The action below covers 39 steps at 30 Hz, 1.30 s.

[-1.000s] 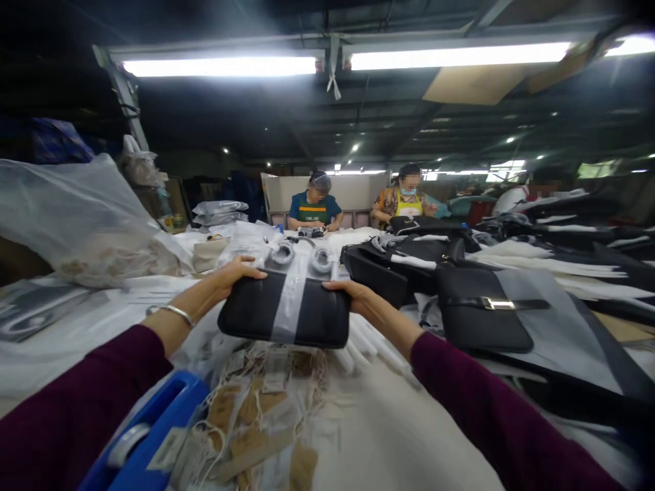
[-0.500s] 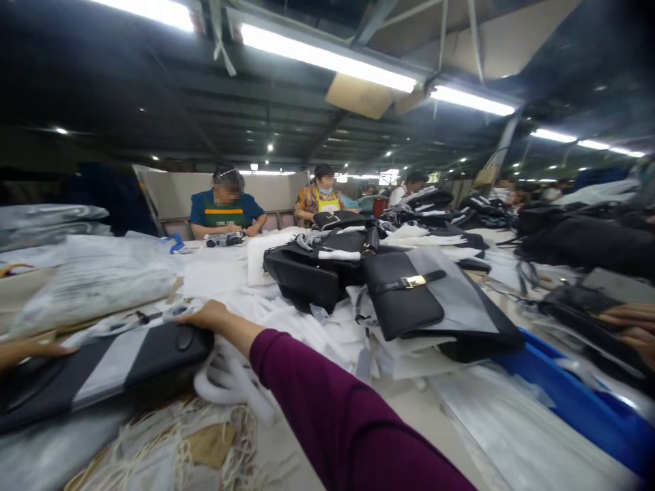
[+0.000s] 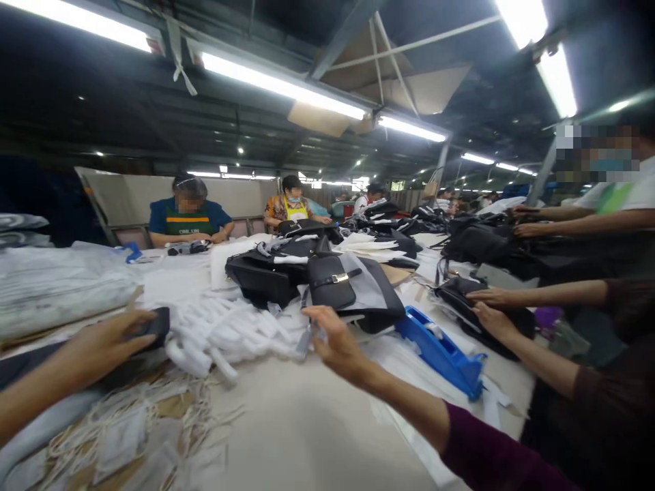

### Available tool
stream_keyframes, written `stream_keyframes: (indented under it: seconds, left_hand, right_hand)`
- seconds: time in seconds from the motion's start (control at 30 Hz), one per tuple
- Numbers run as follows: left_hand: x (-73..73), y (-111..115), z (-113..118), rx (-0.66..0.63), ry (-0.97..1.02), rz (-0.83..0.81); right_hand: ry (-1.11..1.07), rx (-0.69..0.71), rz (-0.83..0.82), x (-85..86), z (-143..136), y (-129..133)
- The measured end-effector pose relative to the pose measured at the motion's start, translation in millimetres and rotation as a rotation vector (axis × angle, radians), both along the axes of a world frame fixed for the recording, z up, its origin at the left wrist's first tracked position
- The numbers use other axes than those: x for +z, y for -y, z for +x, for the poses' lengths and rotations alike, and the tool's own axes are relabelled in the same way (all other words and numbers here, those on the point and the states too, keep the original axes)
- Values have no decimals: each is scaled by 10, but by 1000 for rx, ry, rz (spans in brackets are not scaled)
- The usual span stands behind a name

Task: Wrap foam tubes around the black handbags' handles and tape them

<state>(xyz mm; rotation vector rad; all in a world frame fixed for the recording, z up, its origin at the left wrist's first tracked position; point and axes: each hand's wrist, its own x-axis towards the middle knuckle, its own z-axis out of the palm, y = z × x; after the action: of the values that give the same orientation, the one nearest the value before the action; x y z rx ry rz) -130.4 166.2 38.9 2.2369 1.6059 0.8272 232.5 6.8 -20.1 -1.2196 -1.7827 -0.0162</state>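
Note:
My left hand (image 3: pixel 115 341) reaches over the right end of a black bag (image 3: pixel 162 329) lying at the left. Its thumb and fingers are stretched apart against or just over that end; a firm hold cannot be made out. My forearm hides much of the bag. Near the middle, my right hand (image 3: pixel 335 341) is raised with fingers spread and nothing in it. Just beyond it rests a black flap bag (image 3: pixel 332 281) with a gold clasp and a grey sheet, on other black bags (image 3: pixel 260 276). Whether the fingertips touch anything there cannot be told.
White foam strips (image 3: pixel 220 334) lie between my hands. Tags with strings (image 3: pixel 123 436) cover the near left. A blue tape dispenser (image 3: pixel 440 351) stands right of my right hand. A co-worker's hands (image 3: pixel 491 310) rest on a black bag at the right; other people work beyond.
My right hand has left the black bag at the left and swung right, towards the flap bag. My left hand has moved to that bag's right end. The view has turned right.

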Motion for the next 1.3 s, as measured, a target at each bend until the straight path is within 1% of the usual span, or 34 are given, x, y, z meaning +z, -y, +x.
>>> stream_keyframes:
  seconds: [0.03, 0.07, 0.1, 0.17, 0.23, 0.3, 0.37, 0.43, 0.53, 0.63, 0.73, 0.87, 0.97, 1.07, 1.13, 1.2, 1.23, 1.3]
  left_hand:
    - [-104, 121, 203, -108, 66, -104]
    - [-210, 270, 419, -146, 138, -181]
    - [-314, 437, 642, -210, 191, -239]
    - [-498, 786, 1084, -318, 260, -330]
    - [-653, 1104, 1478, -373, 309, -369]
    - [-789, 1364, 1792, -438, 361, -406]
    - [-919, 1568, 2016, -477, 439, -436]
    - [-1050, 1720, 2162, -494, 499, -477]
    - [-1242, 1864, 2291, -484, 573, -530]
    - [-1432, 1936, 2376, -462, 671, -581]
    - [-1636, 1963, 2436, -435, 762, -620]
    - [-1875, 1953, 2448, -412, 779, -621]
    - [-1942, 1937, 2426, -386, 800, -636]
    - [-1921, 1927, 2408, -397, 793, -649]
    - [-1909, 1918, 2401, -422, 788, -653]
    - [-1925, 1901, 2401, -445, 792, -656]
    - [-1943, 1891, 2405, -450, 796, -654]
    - [-1987, 1868, 2423, -451, 797, -649]
  right_hand:
    - [30, -92, 31, -16, 313, 125]
    - [78, -185, 63, -23, 580, 202]
    - [155, -249, 77, -27, 795, 234]
    - [356, -288, 80, -49, 1058, 201]
    - [544, -279, 70, -112, 1138, 93]
    - [660, -284, 54, -215, 1120, -35]
    - [710, -319, 36, -333, 1087, -146]
    - [738, -358, 36, -440, 1085, -226]
    - [775, -407, 93, -561, 1143, -295]
    - [802, -451, 169, -634, 1205, -349]
    - [817, -487, 213, -657, 1208, -423]
    - [793, -538, 229, -620, 1156, -533]
    - [803, -553, 238, -602, 1163, -604]
    - [815, -545, 248, -604, 1243, -654]
    - [820, -535, 249, -576, 1331, -675]
    - [822, -527, 236, -480, 1440, -696]
    - [822, -524, 223, -398, 1497, -711]
    - [815, -524, 187, -162, 1607, -755]
